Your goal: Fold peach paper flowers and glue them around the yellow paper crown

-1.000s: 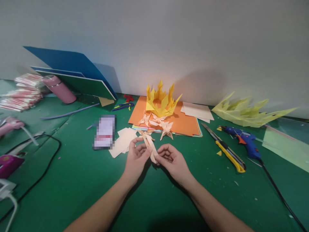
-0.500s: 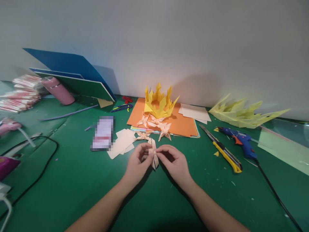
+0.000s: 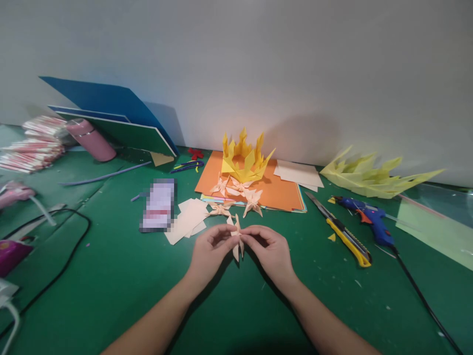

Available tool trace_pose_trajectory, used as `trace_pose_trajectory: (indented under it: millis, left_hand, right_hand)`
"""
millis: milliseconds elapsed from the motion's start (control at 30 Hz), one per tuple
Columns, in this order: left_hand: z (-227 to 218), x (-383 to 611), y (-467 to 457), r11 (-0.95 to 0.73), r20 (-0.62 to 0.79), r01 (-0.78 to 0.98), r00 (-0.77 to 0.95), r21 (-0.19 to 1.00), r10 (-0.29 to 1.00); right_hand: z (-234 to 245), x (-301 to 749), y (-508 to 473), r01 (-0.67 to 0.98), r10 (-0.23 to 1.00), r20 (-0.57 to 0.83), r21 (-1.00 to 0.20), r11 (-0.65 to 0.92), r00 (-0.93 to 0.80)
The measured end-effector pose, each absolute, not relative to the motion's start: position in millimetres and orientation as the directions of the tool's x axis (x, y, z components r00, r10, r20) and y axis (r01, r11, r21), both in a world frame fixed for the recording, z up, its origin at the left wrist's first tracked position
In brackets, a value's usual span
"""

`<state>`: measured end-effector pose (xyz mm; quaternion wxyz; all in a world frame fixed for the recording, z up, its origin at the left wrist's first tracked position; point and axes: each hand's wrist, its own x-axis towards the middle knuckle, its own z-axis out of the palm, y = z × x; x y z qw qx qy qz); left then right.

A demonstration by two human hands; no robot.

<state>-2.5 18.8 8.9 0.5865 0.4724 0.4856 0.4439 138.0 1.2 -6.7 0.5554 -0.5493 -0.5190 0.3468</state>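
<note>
Over the green mat (image 3: 111,286) at lower centre of the frame, the left hand (image 3: 209,252) and right hand (image 3: 272,252) pinched a small peach paper fold (image 3: 237,249) between fingertips — its middle hidden, its creases too small to read.

Folded paper (image 3: 237,249) shorter, more upright

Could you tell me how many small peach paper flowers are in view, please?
5. The held flower sits between left hand and right hand; three flowers lie along the front edge of the orange paper; a fifth flower lies on the green mat beside them. Overlap may hide more.
</note>
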Motion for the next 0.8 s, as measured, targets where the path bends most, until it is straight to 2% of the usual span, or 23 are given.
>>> trace_pose_trajectory:
  millis: [167, 400, 500, 633, 800]
  left_hand:
    - [10.5, -1.4, 17.7, 0.16, -0.145, -0.071, 0.184, 0.985, 0.972]
    - [9.4, -2.0, 18.8, 0.175, -0.166, -0.03, 0.193, 0.984, 0.967]
    - [8.0, -3.3, 18.5, 0.099, -0.107, 0.053, 0.198, 0.994, 0.974]
    - [6.0, -5.6, 17.9, -0.09, 0.047, 0.229, 0.188, 0.969, 0.981]
    - [4.5, -7.4, 19.0, -0.15, 0.095, 0.247, 0.221, 0.957, 0.971]
  right_hand:
    - [-5.6, 139.4, 1.0, 0.214, 0.946, 0.243, -0.957, 0.197, 0.217]
    - [-7.3, 142.4, 4.0, 0.362, 0.921, 0.368, -0.882, 0.303, 0.128]
    - [-7.1, 142.8, 4.5, 0.403, 0.911, 0.411, -0.841, 0.36, 0.044]
    - [-7.2, 142.5, 3.7, 0.451, 0.9, 0.435, -0.798, 0.4, -0.03]
    - [-9.5, 142.4, 3.2, 0.492, 0.891, 0.453, -0.779, 0.39, 0.011]
